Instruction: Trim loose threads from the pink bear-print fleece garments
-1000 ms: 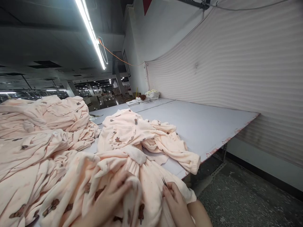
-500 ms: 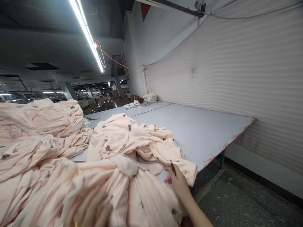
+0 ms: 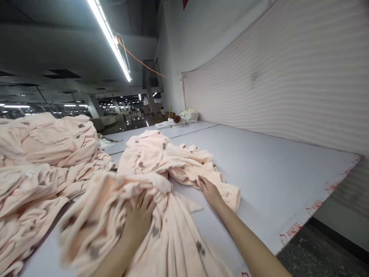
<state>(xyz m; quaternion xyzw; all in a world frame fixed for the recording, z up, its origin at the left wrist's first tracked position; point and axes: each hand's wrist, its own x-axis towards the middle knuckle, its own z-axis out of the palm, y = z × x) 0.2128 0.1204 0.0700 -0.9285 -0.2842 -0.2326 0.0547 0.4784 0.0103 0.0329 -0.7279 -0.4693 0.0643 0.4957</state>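
A pale peach, fleecy garment (image 3: 184, 231) with small brown motifs lies gathered in front of me. My left hand (image 3: 140, 215), a ring on one finger, presses into its folds with the fingers curled into the cloth. My right hand (image 3: 210, 191) is at the edge of a second peach garment (image 3: 152, 154) just beyond, fingers closed together. A small dark tip shows at those fingers; the rest of the thin dark snips seen earlier is hidden by the hand.
A large heap of similar peach garments (image 3: 52, 142) rises at the left. The pale table (image 3: 259, 173) carries folded white stacks (image 3: 188, 116) at its far end. A striped sheet (image 3: 273, 88) hangs along the right, and dark floor (image 3: 311, 254) shows below the table's edge.
My left hand, blurred low in the view before, has come forward with the near garment, baring table at the lower left. My right hand has moved forward to the farther garment. The view has shifted.
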